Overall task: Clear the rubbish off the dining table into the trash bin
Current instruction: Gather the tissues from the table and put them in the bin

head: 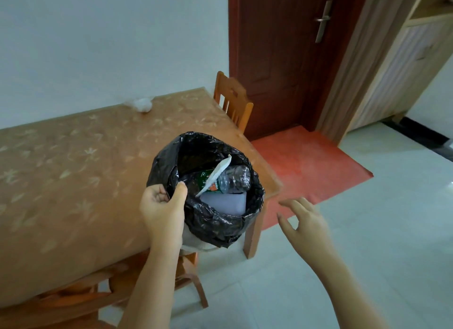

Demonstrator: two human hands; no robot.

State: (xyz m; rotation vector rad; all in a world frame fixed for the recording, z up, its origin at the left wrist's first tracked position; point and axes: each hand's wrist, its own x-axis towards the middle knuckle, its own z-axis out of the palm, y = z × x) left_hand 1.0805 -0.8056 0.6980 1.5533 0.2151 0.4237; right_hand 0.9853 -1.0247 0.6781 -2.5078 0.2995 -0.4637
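My left hand [163, 207] grips the near rim of a trash bin [215, 227] lined with a black bag and holds it up beside the dining table's near right corner. Inside the bin lie a clear plastic bottle [234, 179], a white wrapper [217, 175] and a pale flat piece [224, 202]. My right hand [302, 219] hovers to the right of the bin, fingers spread and loosely bent, holding nothing. A crumpled white plastic bag [142, 103] lies at the far edge of the table [73, 171] by the wall.
The table wears a tan cloth with a leaf pattern. One wooden chair [232, 100] stands at its far right end, another [98, 294] is tucked under the near side. A red mat [308, 166] lies before a dark red door [286, 59]. Pale floor tiles spread to the right.
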